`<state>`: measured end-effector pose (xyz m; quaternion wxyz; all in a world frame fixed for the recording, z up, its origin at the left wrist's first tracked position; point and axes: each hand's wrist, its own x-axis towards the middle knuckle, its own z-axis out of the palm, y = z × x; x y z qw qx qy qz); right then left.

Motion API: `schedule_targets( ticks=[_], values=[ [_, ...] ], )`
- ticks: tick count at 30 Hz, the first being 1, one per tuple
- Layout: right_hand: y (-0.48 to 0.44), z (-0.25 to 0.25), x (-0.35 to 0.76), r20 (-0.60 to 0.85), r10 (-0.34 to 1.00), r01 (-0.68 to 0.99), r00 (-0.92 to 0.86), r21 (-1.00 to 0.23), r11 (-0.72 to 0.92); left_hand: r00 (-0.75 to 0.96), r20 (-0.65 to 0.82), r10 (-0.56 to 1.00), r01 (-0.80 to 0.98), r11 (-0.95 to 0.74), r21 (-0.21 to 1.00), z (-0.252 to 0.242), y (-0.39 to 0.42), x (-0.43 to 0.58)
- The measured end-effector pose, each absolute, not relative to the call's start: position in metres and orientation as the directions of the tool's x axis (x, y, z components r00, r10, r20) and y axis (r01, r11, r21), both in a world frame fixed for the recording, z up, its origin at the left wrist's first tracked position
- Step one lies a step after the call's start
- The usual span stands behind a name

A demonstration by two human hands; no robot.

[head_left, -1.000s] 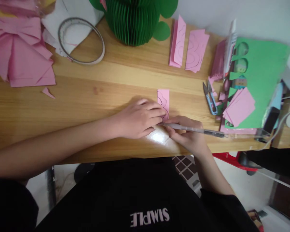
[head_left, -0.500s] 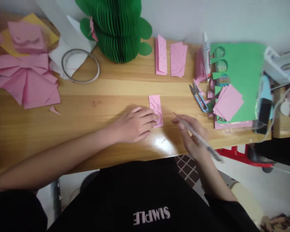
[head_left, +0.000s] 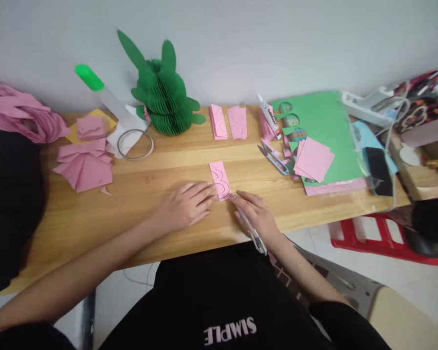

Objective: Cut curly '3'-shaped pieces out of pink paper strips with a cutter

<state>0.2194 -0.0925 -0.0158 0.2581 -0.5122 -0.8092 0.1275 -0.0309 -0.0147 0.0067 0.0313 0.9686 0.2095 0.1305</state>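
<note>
Pinches a slim plastic pen (head_left: 250,227) in the right grip (head_left: 259,216), beside a curve-inked pink paper strip (head_left: 220,181). Rests the left grip (head_left: 182,206), flat and outstretched, on the wood-grained table (head_left: 168,171).

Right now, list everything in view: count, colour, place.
Table: one, tan, centre
Marked strip: one, pink, table's middle
Pen: one, clear, right hand
Marked bundles: two, pink, table's back
Green sheet: one, green, table's right
Cards: one stack, pink, on sheet
Snips: one, blue, beside sheet
Tube: one, white, near sheet
Paper figure: one, green, by wall
Tape ring: one, whitish, table's left
Bow: one, pink, table's left
Stool: one, red, lower right
Other clutter: uncounted, mixed, both ends
Left hand: one, beside strip
Right hand: one, holding pen
</note>
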Motion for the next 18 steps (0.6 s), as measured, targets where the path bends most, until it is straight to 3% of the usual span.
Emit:
schedule_targets(
  ticks=[8, 18],
  values=[
    [-0.0928, -0.0191, 0.2146, 0.318, 0.878, 0.803, -0.359, -0.375, 0.464, 0.848, 0.071, 0.525, 0.508, -0.843, 0.176, 0.0016, -0.019, -0.0261],
    [-0.0916, -0.0168, 0.2115, 0.345, 0.843, 0.832, -0.413, -0.232, 0.503, 0.87, 0.137, 0.473, 0.478, -0.878, -0.005, 0.0045, -0.0265, -0.032]
  ],
)
